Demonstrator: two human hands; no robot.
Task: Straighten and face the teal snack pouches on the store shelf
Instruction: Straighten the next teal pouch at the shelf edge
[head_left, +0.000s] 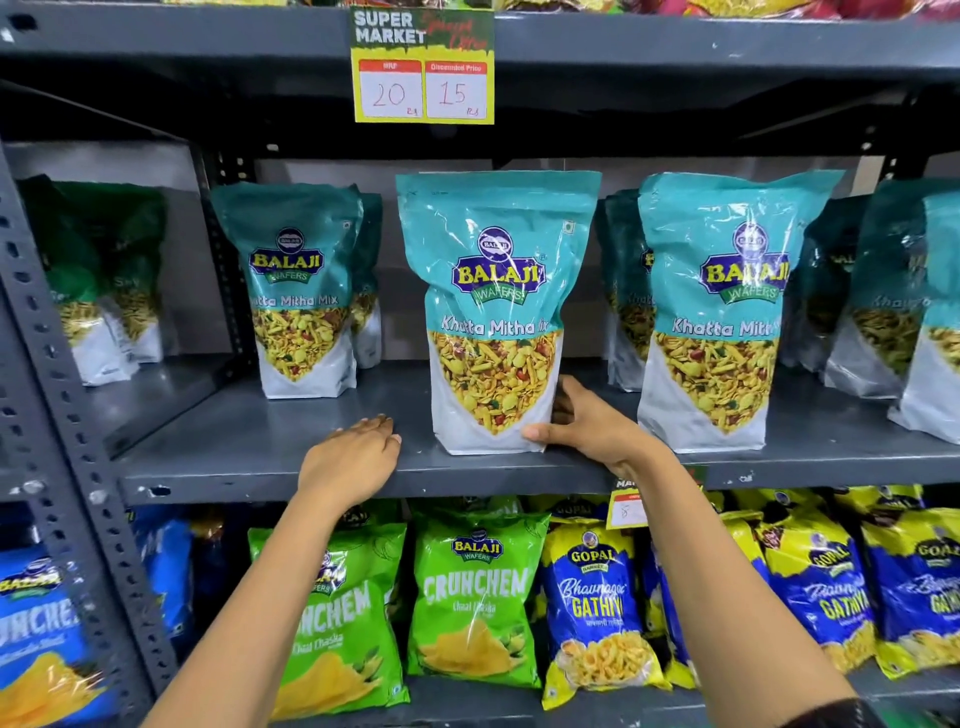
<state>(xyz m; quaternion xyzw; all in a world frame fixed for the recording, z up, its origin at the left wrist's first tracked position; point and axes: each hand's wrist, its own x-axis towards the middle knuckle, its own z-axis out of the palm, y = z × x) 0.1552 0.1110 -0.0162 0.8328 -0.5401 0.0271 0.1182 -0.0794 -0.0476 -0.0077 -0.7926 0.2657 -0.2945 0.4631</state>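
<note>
Both forearms reach up from below. Right hand (582, 426) wraps thumb and fingers (563, 402) around the lower right corner of the middle pouch (496, 312), upright near the shelf (260, 441) edge. Left hand (353, 457) lies flat and empty, left of it. Best to turn the base gently, front squared outward, level with the pouch (722, 312) to the right.

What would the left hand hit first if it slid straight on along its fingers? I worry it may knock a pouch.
Likely the centre pouch's lower left edge; left hand points up-right, depth unclear.
</note>
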